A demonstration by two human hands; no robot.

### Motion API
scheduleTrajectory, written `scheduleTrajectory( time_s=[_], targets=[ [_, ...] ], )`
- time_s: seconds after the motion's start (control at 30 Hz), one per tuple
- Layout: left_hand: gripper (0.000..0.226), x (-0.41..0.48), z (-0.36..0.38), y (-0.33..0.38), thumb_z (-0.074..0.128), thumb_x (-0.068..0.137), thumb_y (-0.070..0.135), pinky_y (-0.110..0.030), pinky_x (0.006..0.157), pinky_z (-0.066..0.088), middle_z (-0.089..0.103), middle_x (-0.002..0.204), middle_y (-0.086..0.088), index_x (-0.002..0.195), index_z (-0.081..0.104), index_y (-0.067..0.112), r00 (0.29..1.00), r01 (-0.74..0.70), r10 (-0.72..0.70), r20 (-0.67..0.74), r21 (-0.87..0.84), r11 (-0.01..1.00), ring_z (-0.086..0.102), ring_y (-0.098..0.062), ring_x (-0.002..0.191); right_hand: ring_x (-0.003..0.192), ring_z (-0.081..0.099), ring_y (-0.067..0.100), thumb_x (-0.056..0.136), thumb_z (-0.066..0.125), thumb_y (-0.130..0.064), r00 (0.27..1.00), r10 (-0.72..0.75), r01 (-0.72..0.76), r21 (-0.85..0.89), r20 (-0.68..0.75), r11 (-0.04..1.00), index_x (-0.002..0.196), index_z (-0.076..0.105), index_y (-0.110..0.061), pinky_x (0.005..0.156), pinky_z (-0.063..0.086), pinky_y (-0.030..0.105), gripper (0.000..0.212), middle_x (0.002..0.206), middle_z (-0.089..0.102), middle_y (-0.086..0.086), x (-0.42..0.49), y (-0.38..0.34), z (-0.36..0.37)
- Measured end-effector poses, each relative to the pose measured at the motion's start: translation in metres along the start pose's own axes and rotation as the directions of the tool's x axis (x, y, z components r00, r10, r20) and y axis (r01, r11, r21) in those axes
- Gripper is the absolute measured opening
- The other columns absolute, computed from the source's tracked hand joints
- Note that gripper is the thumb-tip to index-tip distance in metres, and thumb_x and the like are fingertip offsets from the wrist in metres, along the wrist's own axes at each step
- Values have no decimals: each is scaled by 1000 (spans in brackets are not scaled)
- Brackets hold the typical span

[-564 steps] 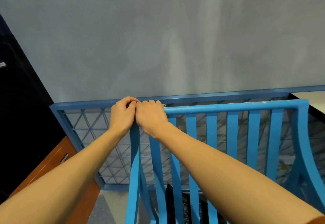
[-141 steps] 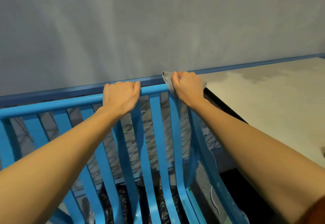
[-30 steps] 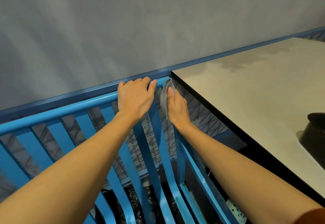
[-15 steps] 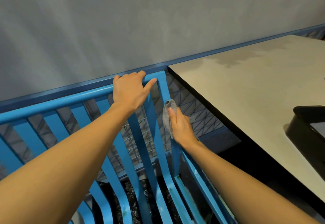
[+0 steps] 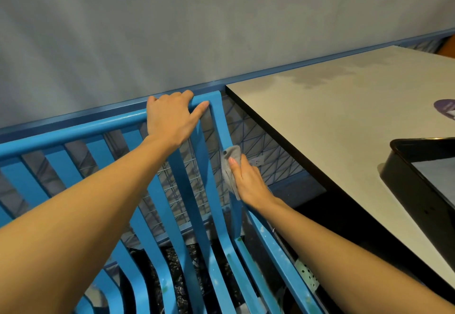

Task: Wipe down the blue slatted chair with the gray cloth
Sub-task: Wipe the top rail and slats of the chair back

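Observation:
The blue slatted chair [image 5: 73, 131] fills the lower left, its back toward the wall and its right post beside a table. My left hand [image 5: 172, 119] grips the top rail near the right corner, fingers curled over the far side. My right hand [image 5: 246, 180] holds the gray cloth [image 5: 229, 166] wrapped against the chair's right post, about halfway down the backrest. The thumb lies along the cloth; the fingers are hidden behind the post.
A beige table [image 5: 332, 116] with a dark edge stands close on the right. A black tray [image 5: 423, 180] sits on it at the right border. A gray wall and a blue rail [image 5: 73, 114] with wire mesh run behind the chair.
My right hand has slid the cloth down the right post from the top corner to mid-height. My left hand keeps its grip on the top rail.

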State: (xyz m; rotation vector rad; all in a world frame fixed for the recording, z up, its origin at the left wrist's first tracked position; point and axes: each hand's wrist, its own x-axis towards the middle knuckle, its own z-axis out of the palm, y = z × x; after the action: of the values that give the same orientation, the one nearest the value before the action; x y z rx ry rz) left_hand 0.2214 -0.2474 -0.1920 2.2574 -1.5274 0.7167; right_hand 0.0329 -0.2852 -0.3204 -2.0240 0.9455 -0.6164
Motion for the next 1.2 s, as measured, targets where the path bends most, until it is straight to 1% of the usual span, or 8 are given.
scheduleTrajectory(
  time_s=[0.17,0.3,0.4,0.47,0.6,0.73,0.9,1.2],
  targets=[
    [53,0,2,2,25,96,67,-44,83,36,54,71,1,91,53,22,1000,5,-6,-22,-8,1000,49,-21,69,93,60,19,102,27,-51,984,-14,44,165,-180,985,129,46,-16,71,45,30,49,112,62,12,62,-56,-2],
    [52,2,4,1,25,96,66,-44,82,36,54,72,2,91,54,23,999,5,-5,-33,8,1000,48,-21,69,86,65,14,102,30,-50,949,-86,153,204,-305,967,120,53,-14,63,49,21,47,100,67,7,96,-78,-6],
    [52,1,5,1,25,97,65,-43,80,34,54,74,1,89,53,21,999,-13,14,-38,22,1000,45,-22,69,86,66,16,102,29,-51,935,-108,176,177,-339,968,117,54,-15,71,54,32,46,97,68,6,93,-66,2],
    [52,0,5,-1,25,97,64,-43,80,34,54,75,0,91,54,21,999,-20,21,-38,22,1000,45,-22,70,89,66,18,102,29,-49,934,-118,181,164,-338,970,117,55,-15,75,54,35,45,98,68,7,85,-57,6],
    [54,-1,5,-2,25,97,65,-44,82,35,58,76,0,93,56,21,999,-13,13,-37,19,1000,53,-24,73,88,63,21,102,28,-49,955,-88,127,125,-283,984,115,55,-13,71,47,30,47,97,65,8,64,-37,10],
    [55,0,3,-1,25,96,65,-45,83,36,59,77,-1,95,56,20,1000,-9,10,-23,23,1000,56,-26,75,88,63,24,100,24,-56,972,-76,92,64,-224,994,112,54,-14,74,50,36,54,95,64,11,44,-17,12],
    [53,0,0,-1,25,98,62,-46,85,36,62,85,-3,98,56,18,1000,-22,22,-3,20,1000,56,-27,80,82,60,23,99,23,-59,986,-46,51,28,-163,998,106,51,-18,69,43,33,51,90,60,10,28,-1,12],
    [52,-3,-2,-1,26,100,57,-47,87,35,63,103,-8,114,55,17,999,-43,41,31,56,998,56,-32,91,78,61,22,99,26,-58,996,-11,14,32,-84,999,107,50,-16,69,52,41,49,87,61,10,3,8,9]
  ],
)
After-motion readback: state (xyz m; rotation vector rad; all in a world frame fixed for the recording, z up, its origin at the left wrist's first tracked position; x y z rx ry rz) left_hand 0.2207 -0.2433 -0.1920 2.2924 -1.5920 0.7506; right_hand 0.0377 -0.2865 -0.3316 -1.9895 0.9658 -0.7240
